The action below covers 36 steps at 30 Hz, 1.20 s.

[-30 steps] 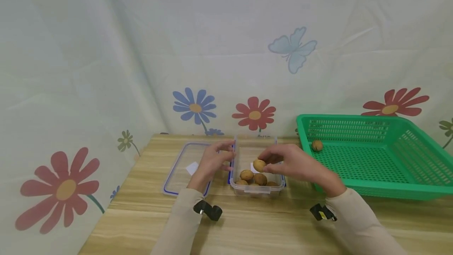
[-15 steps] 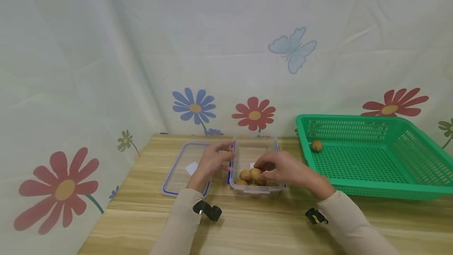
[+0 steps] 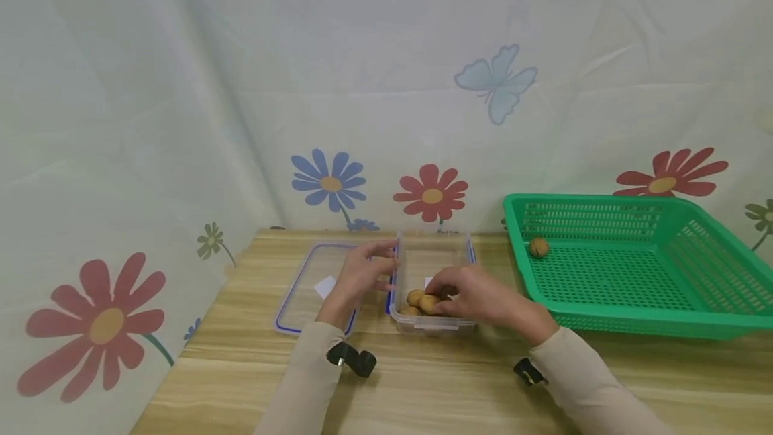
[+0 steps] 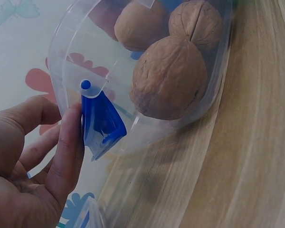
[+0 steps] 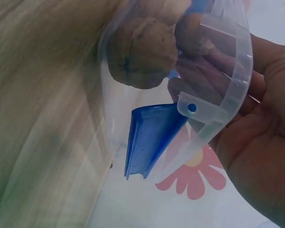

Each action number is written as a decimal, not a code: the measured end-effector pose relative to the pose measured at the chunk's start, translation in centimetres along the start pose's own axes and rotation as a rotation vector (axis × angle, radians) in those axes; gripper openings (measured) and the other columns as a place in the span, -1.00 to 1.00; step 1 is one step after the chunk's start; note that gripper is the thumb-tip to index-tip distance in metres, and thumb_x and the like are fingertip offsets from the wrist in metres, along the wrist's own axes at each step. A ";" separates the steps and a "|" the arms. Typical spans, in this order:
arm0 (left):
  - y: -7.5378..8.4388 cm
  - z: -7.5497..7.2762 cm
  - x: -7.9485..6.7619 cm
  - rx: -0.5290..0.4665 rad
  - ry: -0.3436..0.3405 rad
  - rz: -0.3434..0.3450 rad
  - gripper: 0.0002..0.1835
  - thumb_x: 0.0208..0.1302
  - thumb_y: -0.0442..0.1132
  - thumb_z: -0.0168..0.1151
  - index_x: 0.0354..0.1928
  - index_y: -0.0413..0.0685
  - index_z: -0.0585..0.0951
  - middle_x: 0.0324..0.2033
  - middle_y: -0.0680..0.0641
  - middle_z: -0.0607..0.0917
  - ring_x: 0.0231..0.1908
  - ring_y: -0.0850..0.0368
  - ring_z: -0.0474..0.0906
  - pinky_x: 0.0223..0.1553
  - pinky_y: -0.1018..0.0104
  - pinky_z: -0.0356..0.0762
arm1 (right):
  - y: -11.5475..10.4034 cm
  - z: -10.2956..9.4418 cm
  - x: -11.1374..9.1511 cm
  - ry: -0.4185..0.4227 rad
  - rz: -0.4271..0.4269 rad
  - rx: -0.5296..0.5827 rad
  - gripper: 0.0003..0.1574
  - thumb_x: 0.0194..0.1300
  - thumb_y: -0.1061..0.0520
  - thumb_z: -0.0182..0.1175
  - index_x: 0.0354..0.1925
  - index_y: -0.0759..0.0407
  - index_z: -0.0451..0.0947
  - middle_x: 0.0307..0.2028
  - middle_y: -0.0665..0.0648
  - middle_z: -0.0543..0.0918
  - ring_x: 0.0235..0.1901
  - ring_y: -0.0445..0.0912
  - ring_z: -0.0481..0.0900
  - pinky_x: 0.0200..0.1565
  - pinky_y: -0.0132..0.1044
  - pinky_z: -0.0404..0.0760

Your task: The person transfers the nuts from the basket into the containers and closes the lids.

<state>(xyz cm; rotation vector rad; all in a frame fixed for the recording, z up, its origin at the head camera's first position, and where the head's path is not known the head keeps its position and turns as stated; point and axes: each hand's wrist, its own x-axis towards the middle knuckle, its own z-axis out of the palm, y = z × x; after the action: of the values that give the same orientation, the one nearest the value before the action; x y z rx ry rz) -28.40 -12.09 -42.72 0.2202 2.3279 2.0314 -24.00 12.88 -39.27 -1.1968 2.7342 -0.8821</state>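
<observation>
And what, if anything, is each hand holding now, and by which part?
The right hand pinches a walnut by its right side, between thumb and fingertips. The left hand only touches the clear box beside a blue latch.

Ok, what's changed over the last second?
The right hand has lowered its walnut down and slightly left in the clear plastic container, beside the other walnuts; its fingers are still on it, no release visible. Unchanged: the left hand at the container's left side, the lid, and the lone walnut in the green basket.
</observation>
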 end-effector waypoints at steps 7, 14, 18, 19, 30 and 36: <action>0.0 -0.2 0.0 0.004 0.006 0.004 -0.51 0.37 -0.37 0.35 0.34 -0.20 0.63 0.11 -0.30 0.65 -0.11 -0.13 0.72 -0.40 0.18 0.83 | 0.0 0.4 0.4 0.019 -0.042 -0.083 -0.78 0.32 0.22 0.50 -0.06 0.16 0.80 -0.13 -0.01 0.78 -0.11 -0.07 0.70 0.02 -0.12 0.78; 0.2 -0.2 -0.1 0.015 0.015 -0.012 -0.51 0.38 -0.36 0.36 0.35 -0.12 0.64 0.10 -0.24 0.66 -0.12 -0.09 0.73 -0.38 0.18 0.83 | 0.1 0.6 0.4 0.049 -0.061 -0.093 -0.77 0.30 0.25 0.51 -0.07 0.21 0.79 -0.14 0.04 0.79 -0.12 -0.04 0.71 -0.01 -0.11 0.79; 0.2 -0.2 -0.1 0.008 0.014 -0.007 -0.51 0.39 -0.36 0.35 0.35 -0.14 0.64 0.11 -0.24 0.66 -0.13 -0.08 0.72 -0.39 0.18 0.83 | 0.0 0.2 0.2 0.049 -0.048 -0.073 -0.75 0.31 0.26 0.50 -0.03 0.25 0.77 -0.13 0.09 0.79 -0.12 -0.01 0.73 -0.01 -0.10 0.80; 0.1 -0.2 -0.1 0.007 0.014 -0.006 -0.51 0.39 -0.36 0.35 0.35 -0.15 0.64 0.10 -0.25 0.66 -0.14 -0.07 0.72 -0.39 0.18 0.83 | -0.1 0.0 0.1 0.048 -0.039 -0.059 -0.73 0.32 0.26 0.49 -0.02 0.26 0.76 -0.11 0.10 0.79 -0.11 0.00 0.73 0.01 -0.09 0.80; 0.3 0.1 -0.1 -0.001 0.008 -0.016 -0.51 0.40 -0.38 0.33 0.36 -0.19 0.62 0.11 -0.25 0.65 -0.15 -0.06 0.70 -0.37 0.16 0.84 | -0.9 -2.0 -0.6 0.061 -0.054 -0.036 -0.77 0.33 0.27 0.48 -0.03 0.18 0.79 -0.10 0.05 0.80 -0.08 -0.03 0.73 0.00 -0.10 0.81; 0.3 0.1 -0.2 -0.005 0.008 -0.016 -0.51 0.41 -0.40 0.32 0.36 -0.21 0.61 0.12 -0.28 0.64 -0.14 -0.09 0.70 -0.37 0.16 0.84 | -0.6 -1.5 0.4 -0.020 -0.124 -0.064 -0.84 0.34 0.32 0.45 -0.11 0.20 0.80 -0.16 0.05 0.80 -0.14 -0.06 0.71 -0.05 -0.16 0.80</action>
<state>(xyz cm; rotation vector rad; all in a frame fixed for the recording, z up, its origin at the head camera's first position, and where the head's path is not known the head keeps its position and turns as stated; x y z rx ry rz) -28.22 -11.98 -42.45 0.1933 2.3210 2.0343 -24.22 13.05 -37.59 -1.3916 2.7173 -0.7935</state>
